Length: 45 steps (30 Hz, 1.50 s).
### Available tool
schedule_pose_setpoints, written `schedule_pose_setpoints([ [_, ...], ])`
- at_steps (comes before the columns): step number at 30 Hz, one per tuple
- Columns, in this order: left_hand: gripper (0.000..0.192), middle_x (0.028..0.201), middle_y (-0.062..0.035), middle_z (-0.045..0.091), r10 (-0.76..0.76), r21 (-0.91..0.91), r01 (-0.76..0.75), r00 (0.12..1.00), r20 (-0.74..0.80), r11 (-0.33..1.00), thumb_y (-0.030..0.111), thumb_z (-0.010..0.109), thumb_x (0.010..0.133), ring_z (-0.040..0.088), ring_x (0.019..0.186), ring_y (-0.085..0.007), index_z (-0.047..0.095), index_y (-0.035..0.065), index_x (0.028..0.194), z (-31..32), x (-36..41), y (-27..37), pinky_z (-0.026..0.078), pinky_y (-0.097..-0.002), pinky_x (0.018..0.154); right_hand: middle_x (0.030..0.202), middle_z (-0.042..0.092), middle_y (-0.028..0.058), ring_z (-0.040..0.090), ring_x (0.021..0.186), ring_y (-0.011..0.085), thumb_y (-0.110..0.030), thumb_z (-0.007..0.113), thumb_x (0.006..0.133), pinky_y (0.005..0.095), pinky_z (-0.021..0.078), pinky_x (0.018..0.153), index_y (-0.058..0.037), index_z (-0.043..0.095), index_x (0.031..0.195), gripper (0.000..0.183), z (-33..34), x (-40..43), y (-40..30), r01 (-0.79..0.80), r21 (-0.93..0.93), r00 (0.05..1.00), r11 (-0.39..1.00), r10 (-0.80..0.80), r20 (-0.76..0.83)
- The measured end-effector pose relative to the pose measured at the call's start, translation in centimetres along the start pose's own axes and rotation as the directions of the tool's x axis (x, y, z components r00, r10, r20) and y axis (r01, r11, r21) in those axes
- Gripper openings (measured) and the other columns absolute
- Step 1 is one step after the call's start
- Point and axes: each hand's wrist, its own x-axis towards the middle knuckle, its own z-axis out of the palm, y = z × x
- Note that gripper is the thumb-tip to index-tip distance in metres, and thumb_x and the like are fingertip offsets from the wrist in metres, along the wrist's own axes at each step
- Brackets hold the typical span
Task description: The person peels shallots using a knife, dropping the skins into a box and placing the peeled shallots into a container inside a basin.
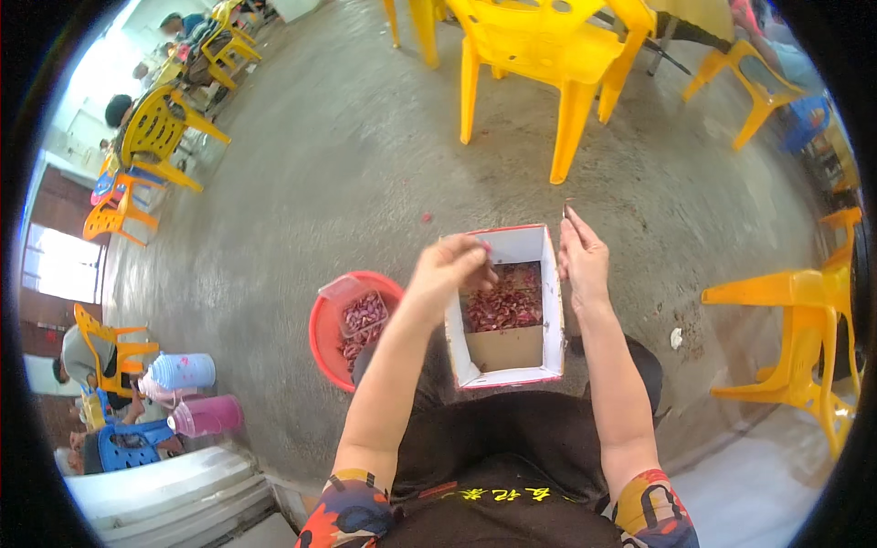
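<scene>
My left hand (449, 264), blurred, hovers over the left side of an open cardboard box (552, 301) with white inner walls. It pinches a small pinkish-purple piece (485, 246), probably a shallot. Thin reddish-purple skins (503, 309) cover part of the box's floor. Just past the box's right rim is my right hand (586, 257), its fingers closed around a small blade (566, 210) that points away from me; the handle is hidden. Left of the box stands a red plastic basin (322, 314) with small purple bulbs (353, 348). A clear plastic container (340, 288) with more bulbs (364, 314) sits inside it.
A yellow plastic chair (534, 51) stands ahead, another (781, 291) to the right. Blue (183, 370) and magenta (207, 415) vacuum flasks stand at left. People sit on chairs along the left side. White scrap (676, 338) lies on the concrete floor (308, 185).
</scene>
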Motion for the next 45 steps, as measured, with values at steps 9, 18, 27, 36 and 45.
schedule_pose_setpoints([
  [9,0.024,0.097,-0.0108,0.063,0.043,-0.214,-0.205,0.811,-0.583,0.955,0.004,0.054,0.090,0.063,0.087,-0.0203,0.053,-0.0012,0.113,-20.2,-7.0,-3.5,0.053,-0.0290,0.073,0.096,0.069,0.0115,0.064,0.086,0.0167,-0.023,0.056,0.091,0.0282,0.0472,0.075,0.0008,0.058,0.119,0.036,-1.8,-0.2,3.6,0.305,-0.691,0.928,0.655,-0.042,0.369],
  [18,0.031,0.107,-0.0150,0.059,-0.395,-0.564,-0.145,0.576,-0.716,0.813,-0.004,0.053,0.086,0.060,0.098,-0.0267,0.049,-0.0050,0.117,-34.0,-8.5,-22.7,0.053,-0.0384,0.085,0.091,0.064,0.0195,0.063,0.084,0.0289,-0.025,0.061,0.084,0.0342,0.0467,0.077,-0.0069,0.057,0.121,0.042,-0.3,-1.2,9.0,0.348,-0.919,0.862,0.184,0.322,0.391],
  [27,0.021,0.087,-0.0188,0.066,0.042,0.636,0.559,0.733,-0.679,0.532,0.015,0.061,0.075,0.062,0.082,-0.0353,0.069,0.0044,0.091,-33.8,-8.0,-25.4,0.049,-0.0416,0.079,0.080,0.060,0.0163,0.059,0.074,0.0269,-0.013,0.062,0.084,0.0349,0.0453,0.070,-0.0125,0.056,0.125,0.042,-0.8,-0.6,11.6,0.520,-0.794,0.747,0.316,0.283,0.602],
  [36,0.016,0.087,-0.0066,0.056,0.261,0.890,0.351,0.924,-0.279,-0.292,0.016,0.050,0.080,0.058,0.080,-0.0226,0.056,0.0104,0.094,-28.8,-3.1,-31.7,0.045,-0.0375,0.067,0.069,0.049,0.0132,0.050,0.064,0.0236,-0.010,0.060,0.085,0.0326,0.0422,0.065,-0.0095,0.059,0.120,0.035,0.9,-0.1,11.8,0.408,-0.869,0.731,0.279,0.470,0.494],
  [45,0.013,0.080,-0.0145,0.063,0.079,0.906,0.379,0.914,-0.399,0.187,0.013,0.051,0.080,0.064,0.078,-0.0278,0.061,0.0056,0.086,-28.7,-4.3,-32.2,0.049,-0.0421,0.069,0.077,0.056,0.0084,0.052,0.073,0.0159,-0.007,0.059,0.086,0.0278,0.0430,0.071,-0.0050,0.057,0.122,0.036,4.1,-0.5,10.5,0.351,-0.889,0.672,0.294,0.582,0.458],
])
